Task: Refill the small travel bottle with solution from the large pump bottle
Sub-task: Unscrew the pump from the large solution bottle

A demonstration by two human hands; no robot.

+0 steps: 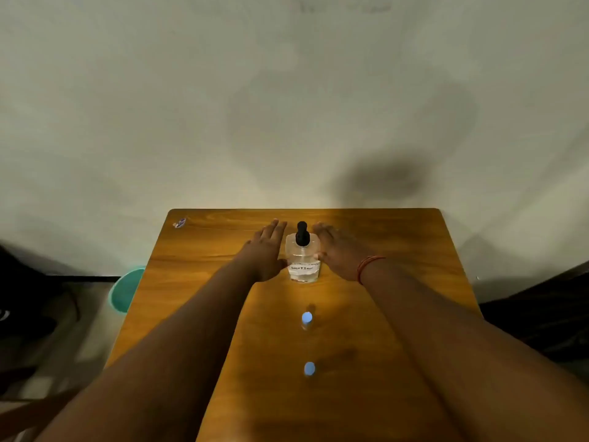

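Standing toward the far end of the wooden table (382,314), the clear pump bottle (302,261) sits between both hands. Left hand (266,253) and right hand (338,253) flank it with straight fingers, gripping nothing. Nearer, two small blue-capped bottles (307,319) (309,369) stand in line.

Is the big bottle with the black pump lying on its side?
No, the big pump bottle stands upright on the wooden table, its black pump on top, between the left hand and right hand.
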